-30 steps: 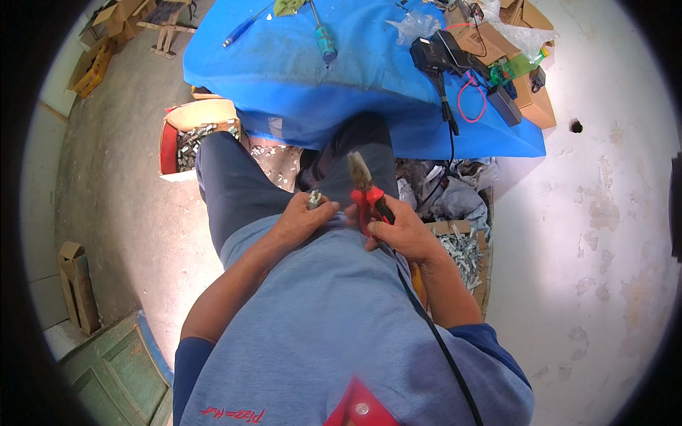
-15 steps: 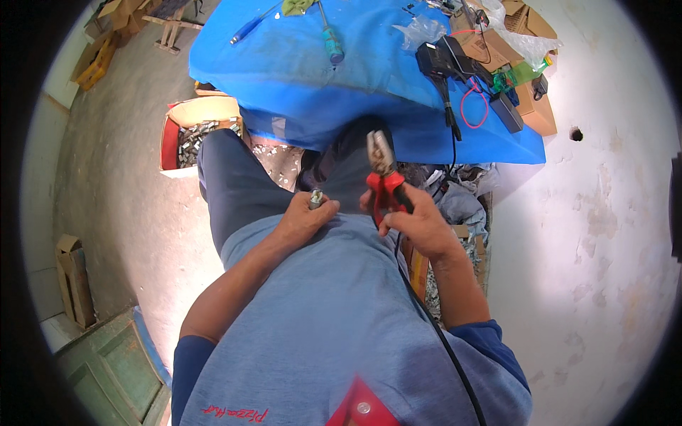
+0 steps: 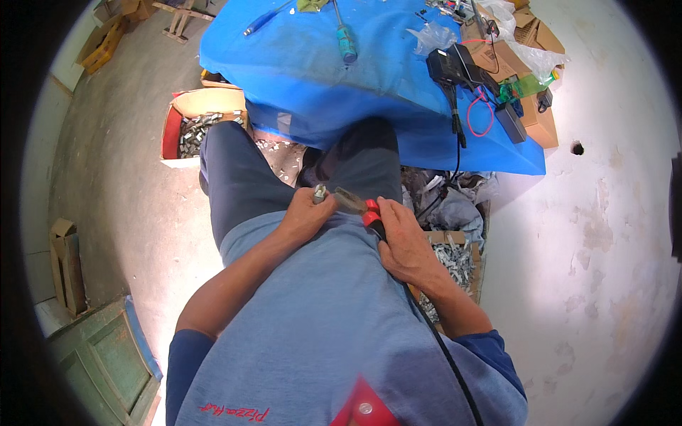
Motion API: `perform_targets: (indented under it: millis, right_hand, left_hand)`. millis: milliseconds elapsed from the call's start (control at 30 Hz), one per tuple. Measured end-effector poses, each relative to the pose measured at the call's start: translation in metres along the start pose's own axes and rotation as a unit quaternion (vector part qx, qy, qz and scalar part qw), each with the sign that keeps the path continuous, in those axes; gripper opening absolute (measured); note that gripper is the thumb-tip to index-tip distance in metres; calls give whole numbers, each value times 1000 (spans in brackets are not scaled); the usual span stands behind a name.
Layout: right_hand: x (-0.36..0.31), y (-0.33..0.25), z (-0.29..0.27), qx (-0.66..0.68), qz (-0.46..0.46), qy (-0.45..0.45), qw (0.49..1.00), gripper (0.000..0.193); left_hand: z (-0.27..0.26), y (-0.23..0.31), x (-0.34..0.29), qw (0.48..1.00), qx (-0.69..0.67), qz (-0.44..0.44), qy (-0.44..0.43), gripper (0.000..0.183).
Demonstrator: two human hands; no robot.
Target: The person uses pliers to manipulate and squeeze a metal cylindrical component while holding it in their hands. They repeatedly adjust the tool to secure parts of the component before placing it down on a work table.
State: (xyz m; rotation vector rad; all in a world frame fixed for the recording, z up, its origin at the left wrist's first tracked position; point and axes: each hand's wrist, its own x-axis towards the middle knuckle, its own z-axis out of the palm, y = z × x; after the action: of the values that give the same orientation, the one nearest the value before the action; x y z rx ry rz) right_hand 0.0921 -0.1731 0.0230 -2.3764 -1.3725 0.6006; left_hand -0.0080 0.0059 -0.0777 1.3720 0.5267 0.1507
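Note:
My left hand (image 3: 307, 215) is closed around a small metallic piece (image 3: 320, 193), whose pale end sticks up between thumb and fingers. The piece is too small to name. In my right hand (image 3: 406, 241) are combination pliers (image 3: 371, 213) with red and black handles. Their metal jaws point left and lie right beside my left fingers; whether they touch the small piece I cannot make out. Both hands are low over my lap, in front of the grey-blue shirt.
A blue-covered table (image 3: 312, 92) stands ahead, bearing a teal-handled screwdriver (image 3: 346, 44), a blue-handled tool (image 3: 266, 20) and black power adapters (image 3: 446, 67). An open carton (image 3: 170, 135) of small metal parts is at left, a box of metal strips (image 3: 455, 263) at right. A black cable (image 3: 447, 348) runs over my shirt.
The pliers have swung down and left from pointing upward, bringing their jaws close to my left hand. My left hand has barely moved and still grips the small piece.

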Motion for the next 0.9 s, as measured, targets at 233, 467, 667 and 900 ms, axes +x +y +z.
perform_targets:
  millis: [233, 467, 667, 900]
  right_hand:
    - [6, -2, 6, -2, -4, -4, 1000, 65]
    - [9, 2, 8, -15, -4, -15, 1000, 66]
    - [13, 25, 6, -9, -54, -29, 998, 69]
    - [13, 31, 9, -44, -78, -6, 996, 66]
  left_hand:
    - [2, -7, 1, 995, 83, 42, 19, 23]
    - [1, -9, 3, 995, 90, 47, 1, 23]
    - [1, -2, 0, 992, 102, 55, -51, 25]
    - [-1, -5, 2, 986, 125, 48, -99, 27]
